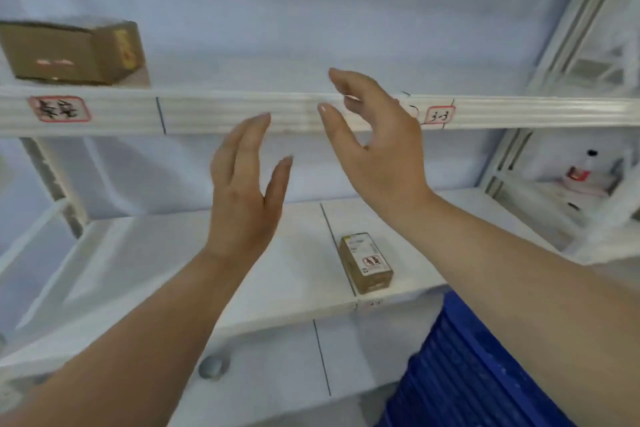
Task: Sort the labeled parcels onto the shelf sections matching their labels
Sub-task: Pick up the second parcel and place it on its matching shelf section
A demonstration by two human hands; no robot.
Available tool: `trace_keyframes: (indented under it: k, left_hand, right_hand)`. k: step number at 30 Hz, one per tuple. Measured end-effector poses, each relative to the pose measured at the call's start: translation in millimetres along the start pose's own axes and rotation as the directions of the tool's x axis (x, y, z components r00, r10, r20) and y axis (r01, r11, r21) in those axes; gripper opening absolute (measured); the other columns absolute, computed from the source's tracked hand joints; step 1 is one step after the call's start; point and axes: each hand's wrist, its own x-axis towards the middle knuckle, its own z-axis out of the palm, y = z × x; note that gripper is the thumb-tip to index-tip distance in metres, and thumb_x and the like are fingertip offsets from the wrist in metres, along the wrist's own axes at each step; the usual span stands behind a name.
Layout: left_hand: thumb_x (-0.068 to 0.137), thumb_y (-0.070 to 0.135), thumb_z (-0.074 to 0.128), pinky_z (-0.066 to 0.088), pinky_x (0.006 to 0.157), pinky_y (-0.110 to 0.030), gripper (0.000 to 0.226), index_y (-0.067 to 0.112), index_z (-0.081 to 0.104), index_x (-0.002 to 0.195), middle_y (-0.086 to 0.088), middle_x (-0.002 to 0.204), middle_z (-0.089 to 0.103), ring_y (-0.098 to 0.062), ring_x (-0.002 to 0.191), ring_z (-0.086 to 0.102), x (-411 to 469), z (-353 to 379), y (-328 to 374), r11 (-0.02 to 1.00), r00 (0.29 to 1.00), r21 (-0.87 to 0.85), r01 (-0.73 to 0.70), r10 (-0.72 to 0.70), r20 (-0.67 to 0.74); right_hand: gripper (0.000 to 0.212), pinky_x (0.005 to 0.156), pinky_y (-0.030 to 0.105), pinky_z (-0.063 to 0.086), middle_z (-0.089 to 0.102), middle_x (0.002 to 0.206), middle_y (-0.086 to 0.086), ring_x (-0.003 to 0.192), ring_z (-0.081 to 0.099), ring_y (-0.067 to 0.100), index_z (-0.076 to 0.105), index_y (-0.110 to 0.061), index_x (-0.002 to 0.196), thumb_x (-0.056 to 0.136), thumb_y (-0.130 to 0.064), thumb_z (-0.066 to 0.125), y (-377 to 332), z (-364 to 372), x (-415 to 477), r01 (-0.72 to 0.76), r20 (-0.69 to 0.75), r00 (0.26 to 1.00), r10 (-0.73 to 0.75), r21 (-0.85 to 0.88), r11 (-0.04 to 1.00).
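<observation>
Brown cardboard marked the two parcels on the white shelf unit. One large box (74, 52) sat on the upper shelf (242, 113) at the far left, above a red-bordered label (59, 109) stuck on the shelf's front edge. A small box (366, 263) with a label on its top lay on the middle shelf (166, 253), just right of a dark dividing line. Both hands were raised in front of the upper shelf's edge, holding nothing. The left hand (242, 191) had its fingers straight and close together, thumb apart. The right hand (377, 139) was open with loosely curled fingers, partly covering another label (440, 115) reading 3-3. A blue crate (460, 374) stood at the near right, below the shelves.
</observation>
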Motion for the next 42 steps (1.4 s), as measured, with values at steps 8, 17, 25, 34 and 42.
trace_keyframes:
  k: [8,17,25,34,42]
  left_hand:
    - [0.101,0.031,0.069,0.039,0.121,-0.048,0.056,0.030,0.047,0.153,-0.001,0.156,0.040,-0.020,0.147,0.041,-139.4,172.1,4.0,0.922,0.794,-0.037,0.386,-0.312,0.522]
    - [0.099,0.026,0.069,0.042,0.108,-0.009,0.070,0.065,0.033,0.144,0.028,0.145,0.051,0.006,0.142,0.040,-199.7,244.3,-17.2,0.662,0.423,0.148,0.735,-0.618,0.662]
    - [0.094,-0.002,0.063,0.049,0.086,-0.001,0.073,0.047,0.048,0.147,0.027,0.131,0.069,0.021,0.112,0.063,-204.0,264.3,-13.1,0.546,0.398,0.155,0.823,-0.750,0.529]
    - [0.101,0.006,0.067,0.056,0.095,-0.011,0.067,0.054,0.050,0.144,0.033,0.124,0.070,0.010,0.115,0.066,-198.7,257.0,-3.4,0.541,0.440,0.081,0.837,-0.754,0.487]
    - [0.099,0.007,0.070,0.056,0.094,-0.012,0.064,0.048,0.052,0.145,0.029,0.125,0.072,0.005,0.115,0.069,-174.8,220.8,11.2,0.622,0.539,0.021,0.783,-0.695,0.476]
  right_hand:
    - [0.042,0.099,0.026,0.047,0.061,0.135,-0.009,0.118,0.060,0.010,0.057,-0.029,0.138,0.097,-0.036,0.063,208.6,-81.8,-122.8,-0.463,0.266,0.773,0.575,-0.383,0.799]
    - [0.087,0.104,0.027,0.046,0.048,0.144,-0.021,0.128,0.051,0.000,0.025,-0.053,0.152,0.085,-0.033,0.078,325.0,-34.6,-199.8,-0.646,0.667,0.390,0.635,-0.294,0.705]
    - [0.065,0.077,-0.004,0.043,0.063,0.125,-0.030,0.107,0.056,-0.020,0.045,-0.049,0.142,0.093,-0.014,0.068,338.7,-22.5,-208.4,-0.729,0.615,0.460,0.640,-0.151,0.668]
    - [0.059,0.093,0.015,0.052,0.068,0.125,-0.025,0.111,0.061,-0.013,0.050,-0.046,0.141,0.095,-0.014,0.067,333.7,-28.5,-203.0,-0.732,0.606,0.487,0.629,-0.109,0.672]
    - [0.062,0.083,0.002,0.044,0.063,0.130,-0.024,0.113,0.060,-0.005,0.044,-0.042,0.148,0.096,-0.021,0.069,291.3,-34.8,-183.9,-0.665,0.567,0.578,0.587,-0.089,0.741]
